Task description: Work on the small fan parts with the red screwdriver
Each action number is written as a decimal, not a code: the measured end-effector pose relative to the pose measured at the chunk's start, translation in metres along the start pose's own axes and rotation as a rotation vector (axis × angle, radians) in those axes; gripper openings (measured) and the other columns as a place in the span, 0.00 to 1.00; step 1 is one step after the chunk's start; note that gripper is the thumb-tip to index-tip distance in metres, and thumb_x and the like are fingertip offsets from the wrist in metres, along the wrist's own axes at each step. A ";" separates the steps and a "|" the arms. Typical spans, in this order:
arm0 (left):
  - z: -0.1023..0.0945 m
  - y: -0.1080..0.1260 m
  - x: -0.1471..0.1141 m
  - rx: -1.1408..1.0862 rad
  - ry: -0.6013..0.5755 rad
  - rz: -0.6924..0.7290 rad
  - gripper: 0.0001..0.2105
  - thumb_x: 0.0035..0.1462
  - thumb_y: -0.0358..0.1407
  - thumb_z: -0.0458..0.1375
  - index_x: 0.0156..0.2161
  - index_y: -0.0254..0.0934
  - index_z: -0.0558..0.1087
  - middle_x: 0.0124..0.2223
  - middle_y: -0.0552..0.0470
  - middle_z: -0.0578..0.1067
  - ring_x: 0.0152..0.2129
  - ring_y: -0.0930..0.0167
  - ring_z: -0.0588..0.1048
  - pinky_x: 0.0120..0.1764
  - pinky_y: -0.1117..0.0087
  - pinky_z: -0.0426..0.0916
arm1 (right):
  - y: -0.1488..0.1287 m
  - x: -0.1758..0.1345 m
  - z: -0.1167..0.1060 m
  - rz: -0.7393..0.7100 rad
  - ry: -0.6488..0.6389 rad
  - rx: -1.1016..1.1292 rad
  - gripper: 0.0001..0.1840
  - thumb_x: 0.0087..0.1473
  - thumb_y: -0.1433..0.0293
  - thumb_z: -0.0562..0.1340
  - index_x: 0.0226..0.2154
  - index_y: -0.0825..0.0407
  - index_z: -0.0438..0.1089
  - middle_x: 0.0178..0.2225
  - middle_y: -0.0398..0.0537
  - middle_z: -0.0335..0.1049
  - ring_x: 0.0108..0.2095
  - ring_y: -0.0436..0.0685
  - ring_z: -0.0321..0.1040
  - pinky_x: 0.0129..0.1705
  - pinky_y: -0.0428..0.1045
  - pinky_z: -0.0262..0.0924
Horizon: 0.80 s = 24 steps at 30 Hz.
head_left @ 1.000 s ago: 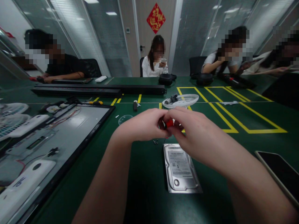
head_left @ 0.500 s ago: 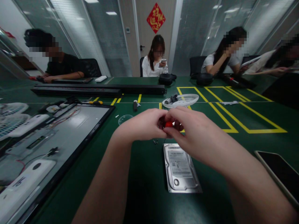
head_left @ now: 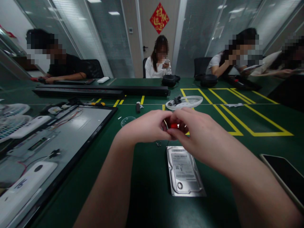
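Observation:
Both hands meet above the green table, fingertips together. My right hand (head_left: 197,128) is closed around a small red object (head_left: 174,126), mostly covered by the fingers, so its kind does not show. Thumb and fingers curled, my left hand (head_left: 150,125) touches the right fingertips; whatever it grips is hidden. Below the hands a silver hard drive (head_left: 185,172) lies flat with its label up. Several tiny screws (head_left: 158,144) rest on the table just left of the drive's far end.
At left lies an open flat panel (head_left: 92,123) with cables and white units on it. A phone (head_left: 282,177) is at right. Beyond my hands are a white basket (head_left: 194,100), a clear round dish (head_left: 128,121) and long black bars (head_left: 142,91). Several people sit across the table.
A narrow gap now shows between my left thumb and fingers, and the red object has shifted slightly right. The hands otherwise keep their place.

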<state>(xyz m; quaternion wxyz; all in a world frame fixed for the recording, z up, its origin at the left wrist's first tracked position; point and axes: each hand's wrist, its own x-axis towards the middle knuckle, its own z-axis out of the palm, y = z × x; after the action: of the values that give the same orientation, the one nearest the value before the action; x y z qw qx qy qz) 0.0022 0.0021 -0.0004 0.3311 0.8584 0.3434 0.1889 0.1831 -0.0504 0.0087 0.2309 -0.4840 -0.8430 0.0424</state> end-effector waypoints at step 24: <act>0.001 -0.003 0.001 -0.009 -0.010 -0.015 0.16 0.47 0.35 0.68 0.42 0.34 0.75 0.37 0.52 0.78 0.32 0.69 0.75 0.31 0.71 0.67 | -0.001 0.000 -0.001 0.001 -0.011 0.001 0.02 0.60 0.73 0.62 0.37 0.52 0.72 0.37 0.49 0.71 0.36 0.57 0.67 0.37 0.52 0.56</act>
<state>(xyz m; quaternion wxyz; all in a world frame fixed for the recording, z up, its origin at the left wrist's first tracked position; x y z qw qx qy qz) 0.0021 0.0040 -0.0033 0.3382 0.8550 0.3476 0.1837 0.1826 -0.0514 0.0097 0.2263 -0.4839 -0.8441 0.0455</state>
